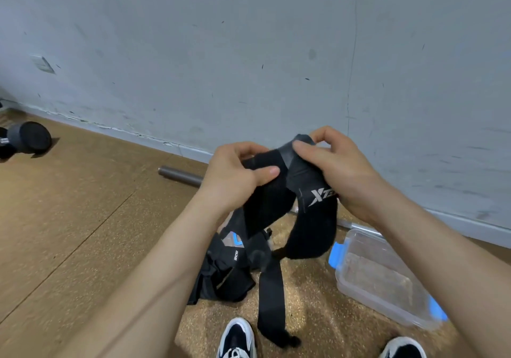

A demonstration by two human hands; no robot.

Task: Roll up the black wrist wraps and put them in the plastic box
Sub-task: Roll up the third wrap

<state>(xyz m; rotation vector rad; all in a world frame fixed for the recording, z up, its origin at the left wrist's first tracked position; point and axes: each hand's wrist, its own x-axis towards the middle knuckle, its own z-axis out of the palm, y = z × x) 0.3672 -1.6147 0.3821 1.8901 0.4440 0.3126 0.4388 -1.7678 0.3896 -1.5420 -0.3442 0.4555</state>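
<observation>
Both hands grip a black wrist wrap (309, 214) held above the cork floor (83, 219): left hand (235, 175) pinching one end, right hand (337, 164) clutching the fold. The open plastic box (387, 280) sits to the right near a barbell (179, 175).

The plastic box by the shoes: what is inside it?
Nothing shows inside the clear plastic box; only the speckled floor shows through its bottom. The right forearm covers its right edge, so that strip is hidden.
</observation>
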